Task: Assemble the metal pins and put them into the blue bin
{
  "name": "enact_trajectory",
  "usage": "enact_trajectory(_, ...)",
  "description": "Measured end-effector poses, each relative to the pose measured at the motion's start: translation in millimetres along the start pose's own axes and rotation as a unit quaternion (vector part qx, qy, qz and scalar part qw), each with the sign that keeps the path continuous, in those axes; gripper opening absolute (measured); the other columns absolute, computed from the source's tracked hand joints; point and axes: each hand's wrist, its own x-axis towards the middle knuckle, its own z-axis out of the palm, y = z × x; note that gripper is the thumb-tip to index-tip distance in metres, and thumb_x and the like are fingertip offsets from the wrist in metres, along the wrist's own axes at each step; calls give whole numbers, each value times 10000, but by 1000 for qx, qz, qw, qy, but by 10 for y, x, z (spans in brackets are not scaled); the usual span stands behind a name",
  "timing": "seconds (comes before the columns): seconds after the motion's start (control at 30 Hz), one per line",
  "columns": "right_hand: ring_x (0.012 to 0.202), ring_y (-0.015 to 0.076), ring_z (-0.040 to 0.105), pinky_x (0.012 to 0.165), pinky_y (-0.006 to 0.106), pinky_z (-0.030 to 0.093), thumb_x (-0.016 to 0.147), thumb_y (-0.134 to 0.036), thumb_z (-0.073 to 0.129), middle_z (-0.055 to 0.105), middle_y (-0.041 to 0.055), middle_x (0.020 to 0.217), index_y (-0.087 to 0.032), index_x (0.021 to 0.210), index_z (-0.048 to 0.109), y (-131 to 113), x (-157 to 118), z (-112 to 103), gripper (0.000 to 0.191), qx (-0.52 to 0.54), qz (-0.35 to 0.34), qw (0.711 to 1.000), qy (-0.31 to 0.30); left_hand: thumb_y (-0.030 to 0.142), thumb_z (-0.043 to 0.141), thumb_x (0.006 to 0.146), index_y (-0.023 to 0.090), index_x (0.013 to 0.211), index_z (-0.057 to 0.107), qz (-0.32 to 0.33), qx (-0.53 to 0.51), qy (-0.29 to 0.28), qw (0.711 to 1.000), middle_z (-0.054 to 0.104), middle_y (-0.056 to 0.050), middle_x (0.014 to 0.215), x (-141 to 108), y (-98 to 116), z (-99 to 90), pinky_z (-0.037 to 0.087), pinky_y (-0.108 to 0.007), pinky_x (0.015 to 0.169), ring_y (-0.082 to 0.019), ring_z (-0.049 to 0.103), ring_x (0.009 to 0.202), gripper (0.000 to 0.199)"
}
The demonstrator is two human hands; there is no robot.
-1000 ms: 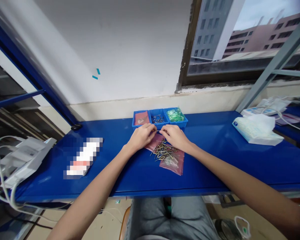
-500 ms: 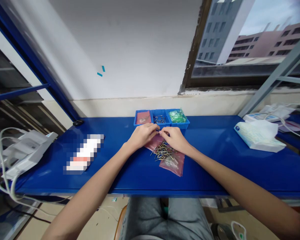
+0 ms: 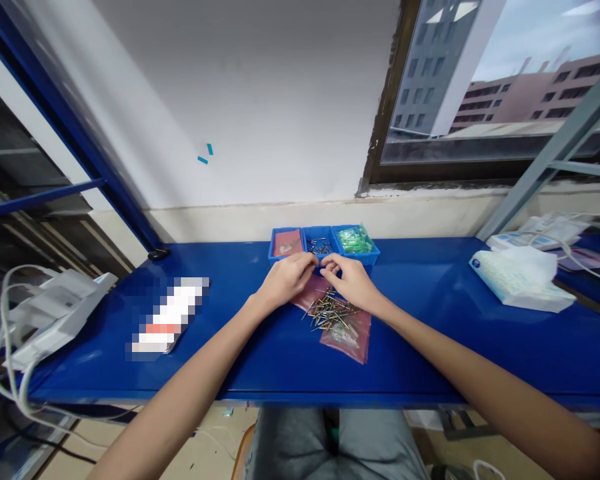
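My left hand (image 3: 291,276) is closed, fingertips pinched together in front of the middle blue bin (image 3: 307,261). Beside it, my right hand (image 3: 351,279) has its thumb and fingers bent in a pinch, a small gap from the left fingertips. Anything between the fingers of either hand is too small to make out. Just below both hands, a loose pile of thin brass- and silver-coloured metal pins (image 3: 330,310) lies on pink plastic bags (image 3: 357,343). The hands partly cover the far end of the bags.
Joined blue bins hold a pink bag (image 3: 287,242), more metal pins (image 3: 320,247) and green plastic packets (image 3: 354,240). A tissue pack (image 3: 523,280) lies right; a blurred-out item (image 3: 173,313) and white cabled devices (image 3: 63,317) lie left on the blue table (image 3: 260,363).
My fingertips, close together before, have drawn slightly apart. The whole view has shifted a little, with the table lower in the picture. The pile looks much the same.
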Motion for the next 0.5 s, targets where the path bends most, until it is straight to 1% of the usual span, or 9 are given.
enact_trajectory(0.07,731,167,651,699,284,475,893,-164,593,707,31,804,-170,978,664,20,8,6,110,-9,-2,1000,1,207,446,1022,172,1087,572,1,-21,-6,1000,692,-55,1003,1,14,6,519,-299,791,-163,660,893,146)
enact_trajectory(0.17,751,167,665,723,286,477,901,-142,586,724,37,830,-175,887,668,24,10,6,90,-25,-17,999,-17,207,461,1019,171,1106,561,0,-32,-17,999,691,-54,1013,0,21,23,519,-291,785,-156,658,888,138)
enact_trajectory(0.33,719,162,648,693,279,452,904,-139,592,710,27,785,-176,817,650,33,1,-1,111,-58,-33,998,-18,210,486,1007,183,1054,610,7,5,-27,1000,691,-50,998,-2,-3,41,522,-312,807,-177,639,910,136)
enact_trajectory(0.5,670,141,624,659,260,437,890,-114,593,686,7,738,-172,803,644,-2,-11,-9,116,-45,-39,998,-6,228,547,982,180,1015,647,7,35,-15,999,673,-56,994,2,1,16,523,-328,830,-192,623,928,115)
